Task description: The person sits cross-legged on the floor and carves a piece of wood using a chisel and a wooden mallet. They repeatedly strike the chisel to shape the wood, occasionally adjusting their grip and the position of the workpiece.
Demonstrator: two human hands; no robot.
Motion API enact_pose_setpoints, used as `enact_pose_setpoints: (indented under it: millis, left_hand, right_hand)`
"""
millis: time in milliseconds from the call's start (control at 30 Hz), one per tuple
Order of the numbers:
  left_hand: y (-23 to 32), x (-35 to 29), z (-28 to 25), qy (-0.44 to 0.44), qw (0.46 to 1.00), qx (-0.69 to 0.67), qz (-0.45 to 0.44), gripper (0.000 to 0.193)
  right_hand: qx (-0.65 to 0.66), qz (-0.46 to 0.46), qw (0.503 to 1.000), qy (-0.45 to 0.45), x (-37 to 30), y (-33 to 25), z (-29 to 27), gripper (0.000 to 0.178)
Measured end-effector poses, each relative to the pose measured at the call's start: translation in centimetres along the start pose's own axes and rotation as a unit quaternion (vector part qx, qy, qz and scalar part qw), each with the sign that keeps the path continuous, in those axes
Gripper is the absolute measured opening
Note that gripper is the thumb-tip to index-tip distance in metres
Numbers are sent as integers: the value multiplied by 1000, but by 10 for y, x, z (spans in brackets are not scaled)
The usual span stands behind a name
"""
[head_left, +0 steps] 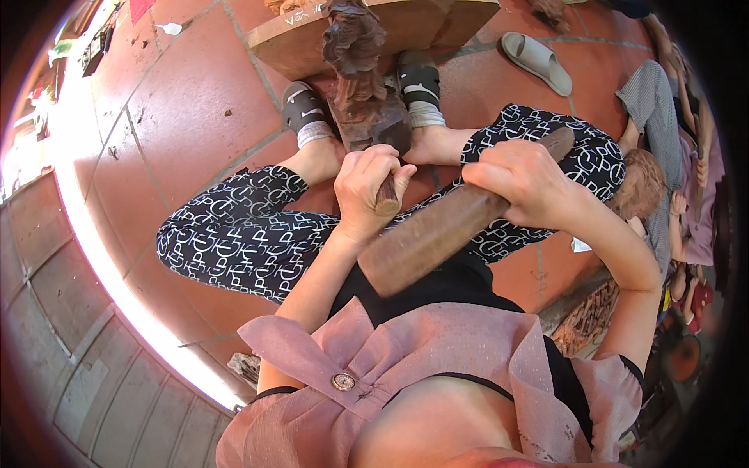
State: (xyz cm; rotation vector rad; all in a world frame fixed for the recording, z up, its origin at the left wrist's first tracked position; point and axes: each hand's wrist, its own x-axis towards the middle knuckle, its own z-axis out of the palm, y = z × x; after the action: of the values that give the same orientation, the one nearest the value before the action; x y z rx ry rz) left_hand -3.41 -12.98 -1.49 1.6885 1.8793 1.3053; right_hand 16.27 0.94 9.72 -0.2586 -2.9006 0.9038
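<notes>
As a person sat on a red tile floor (187, 101) with knees spread, the left hand (365, 178) was closed around a round wooden handle (386, 203), its butt bared on the side toward the body. Directly beyond that grip, away from the body, stood a dark carved wood piece (360, 84), framed by two sandaled feet. The handle's long axis appeared to run from its butt through the fist toward the carving's base; its far end was hidden, and whether it touched the wood could not be told. The left hand was the nearer of the two to the carving.

To the right of that fist, the right hand (516, 178) was clamped around a heavy wooden mallet (433, 243). The mallet slanted across the lap, its thick end to the left of the right grip and closer to the body, its narrow end pointing right and away. That thick end hung just beside the handle's butt, on its body side, with a slim gap seemingly between them. Beyond the carving lay a pale wooden board (437, 33).
</notes>
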Motion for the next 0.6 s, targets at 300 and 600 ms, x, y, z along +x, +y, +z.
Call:
enact_pose_setpoints:
  millis: [300,600]
  left_hand:
    - [-3,-3,-21,25,999,-12,-36,29]
    - [-1,22,-8,-80,988,-67,111,21]
  right_hand:
    - [-19,44,999,8,0,0,4,34]
    - [-44,12,998,42,-7,7,0,38]
